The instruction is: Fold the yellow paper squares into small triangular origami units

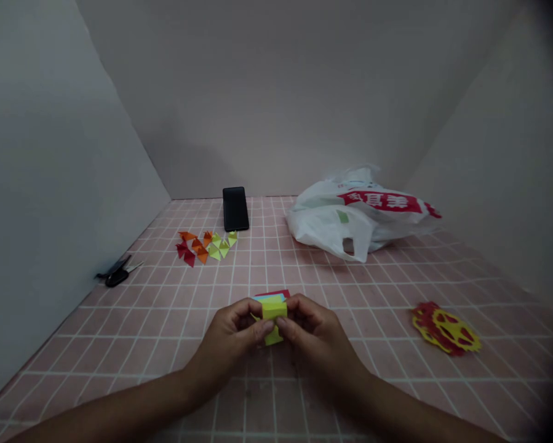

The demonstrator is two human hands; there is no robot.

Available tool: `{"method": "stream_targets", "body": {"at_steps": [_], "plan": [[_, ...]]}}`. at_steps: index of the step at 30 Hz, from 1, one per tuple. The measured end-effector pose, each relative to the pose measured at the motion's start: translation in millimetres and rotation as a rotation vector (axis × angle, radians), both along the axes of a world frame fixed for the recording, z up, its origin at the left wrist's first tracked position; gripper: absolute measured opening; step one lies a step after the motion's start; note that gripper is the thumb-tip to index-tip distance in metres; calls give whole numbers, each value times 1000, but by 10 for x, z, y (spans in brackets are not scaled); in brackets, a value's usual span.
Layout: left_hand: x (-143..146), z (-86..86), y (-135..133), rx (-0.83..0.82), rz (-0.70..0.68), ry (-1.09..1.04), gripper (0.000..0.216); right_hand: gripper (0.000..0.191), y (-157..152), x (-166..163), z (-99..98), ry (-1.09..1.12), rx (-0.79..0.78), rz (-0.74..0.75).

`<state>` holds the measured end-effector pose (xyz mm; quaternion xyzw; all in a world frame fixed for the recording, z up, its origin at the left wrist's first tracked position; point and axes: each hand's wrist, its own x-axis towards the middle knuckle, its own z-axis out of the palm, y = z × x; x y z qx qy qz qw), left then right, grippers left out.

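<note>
A small folded piece of yellow paper [275,311] is pinched between my two hands, low in the middle of the view. My left hand [237,329] grips its left side with thumb and fingers. On the right side, my right hand [314,325] holds it the same way, the two thumbs close together at its front. Just behind the hands lie coloured paper sheets [282,292], red on top edge with light blue and yellow in front, partly covered by the folded piece.
Several small folded paper pieces [202,247] in red, orange and yellow lie at left. Behind them rests a black phone [235,209]. Scissors [118,275] lie by the left wall. A white plastic bag [331,215] stands back right; red and yellow paper cutouts [446,329] lie at right.
</note>
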<state>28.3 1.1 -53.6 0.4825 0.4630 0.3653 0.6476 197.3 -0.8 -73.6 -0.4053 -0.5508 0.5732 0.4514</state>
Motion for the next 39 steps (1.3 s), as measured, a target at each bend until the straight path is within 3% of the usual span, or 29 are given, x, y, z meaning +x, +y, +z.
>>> {"method": "stream_targets", "body": {"at_steps": [5,27,39], "plan": [[6,20,20,29,26,8,23,10,-14,24,37,-188,89,-16],[-5,5,5,64,23,71,26,8,-12,32,83,-84,113,-42],[16,63,9,94,19,89,23,15,-11,50,70,-145,128,-67]]}}
